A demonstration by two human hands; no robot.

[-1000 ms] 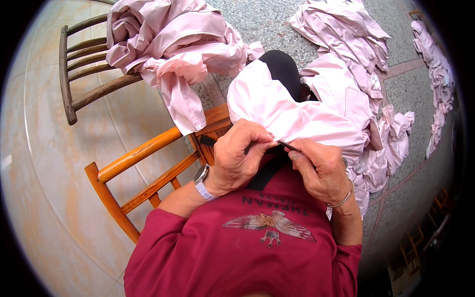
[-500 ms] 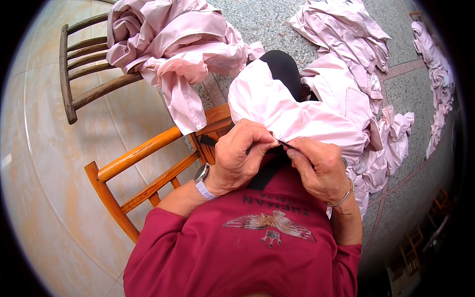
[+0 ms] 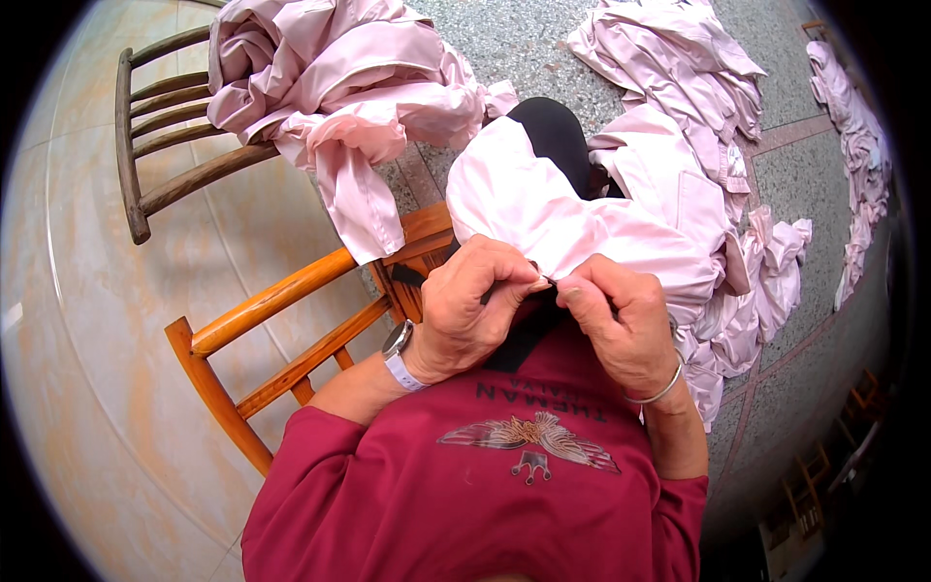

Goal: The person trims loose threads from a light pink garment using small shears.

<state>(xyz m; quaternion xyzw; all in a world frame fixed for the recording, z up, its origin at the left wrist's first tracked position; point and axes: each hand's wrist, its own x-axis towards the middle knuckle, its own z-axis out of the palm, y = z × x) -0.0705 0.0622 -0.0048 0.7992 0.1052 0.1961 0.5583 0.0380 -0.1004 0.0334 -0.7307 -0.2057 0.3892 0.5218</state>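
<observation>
Pinching left hand (image 3: pixel 473 296): we see thumb and forefinger pressed together on an edge of the pale pink garment (image 3: pixel 601 233), the other fingers curled in
Right hand (image 3: pixel 621 310): facing the left one, its thumb and forefinger are pinching a small dark thing (image 3: pixel 552 282) – the fingers cover most of it, so we cannot tell its shape
Pale pink garment: we find it bunched across the lap, just beyond both hands, with its pinched edge between them
Black rounded shape (image 3: pixel 551 141): it pokes up beyond the garment, partly covered by it
Wrists: we make out a watch (image 3: pixel 397 338) with a pale strap on the left, and a thin bracelet (image 3: pixel 659 388) on the right
Dark red top (image 3: pixel 427 485): it fills the lower middle, with a winged emblem (image 3: pixel 529 441) on the chest
Orange wooden chair (image 3: pixel 276 303): near the left forearm, its rails bent by the lens
Brown wooden chair (image 3: pixel 131 145): upper left, bearing a pink cloth heap (image 3: pixel 354 82) that hangs toward the orange one
Speckled floor (image 3: pixel 519 39): on our right more pink garments (image 3: pixel 669 58) lie crumpled – another row (image 3: pixel 858 145) runs near the far right rim
</observation>
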